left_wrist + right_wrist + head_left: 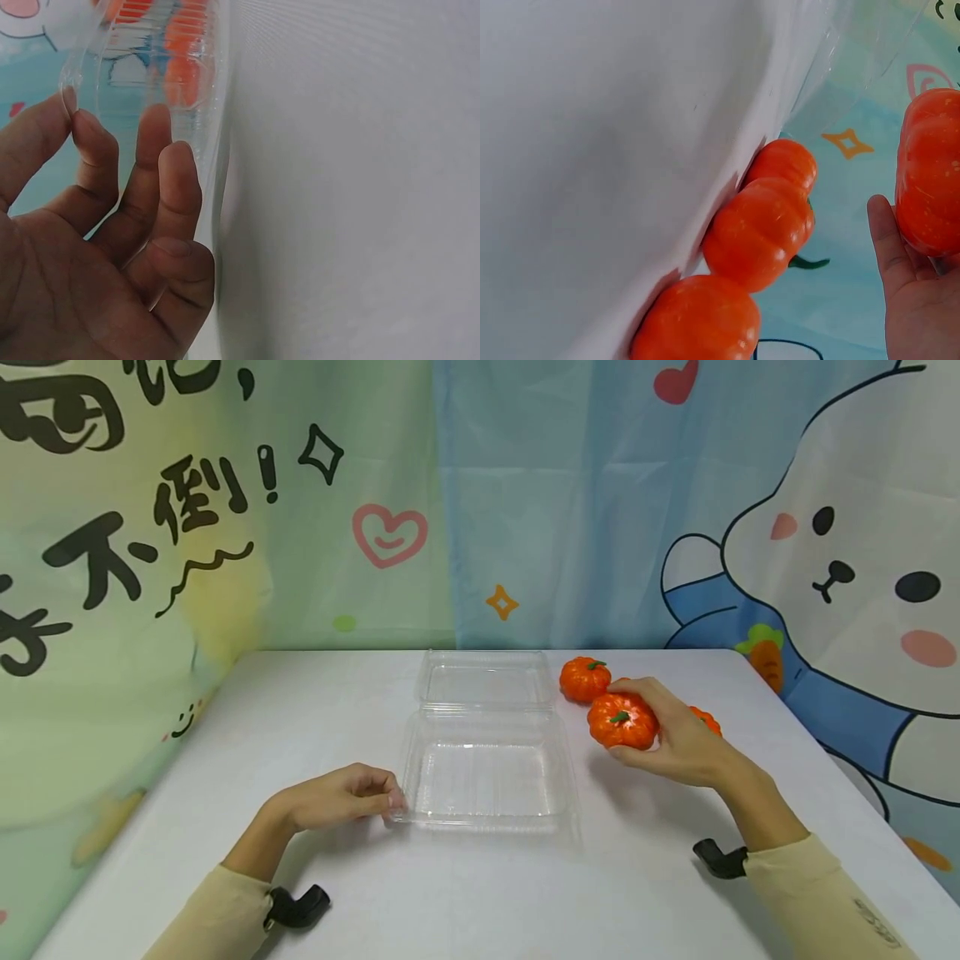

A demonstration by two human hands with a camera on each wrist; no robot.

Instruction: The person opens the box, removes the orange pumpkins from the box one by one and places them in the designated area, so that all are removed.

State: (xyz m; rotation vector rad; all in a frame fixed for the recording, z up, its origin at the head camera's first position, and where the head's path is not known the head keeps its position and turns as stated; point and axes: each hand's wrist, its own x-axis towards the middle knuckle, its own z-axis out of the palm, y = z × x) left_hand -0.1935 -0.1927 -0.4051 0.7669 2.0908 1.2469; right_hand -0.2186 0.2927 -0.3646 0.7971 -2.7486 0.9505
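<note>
A clear plastic clamshell box [487, 781] lies on the white table with its lid [484, 683] folded back behind it. My left hand [341, 797] pinches its near left rim between thumb and forefinger; the other fingers are bent in the left wrist view. To the right of the box, my right hand [678, 745] grips a small orange pumpkin [621, 722] with a green stem, raised over the tabletop. In the right wrist view this pumpkin [934, 172] is held up away from the table.
More orange pumpkins stand in a row on the table in the right wrist view: a far one [784, 163], a middle one [757, 234] and a near one [697, 319]. A printed curtain [525, 527] hangs behind the table. Black wrist mounts [298, 907] jut out at both sleeves.
</note>
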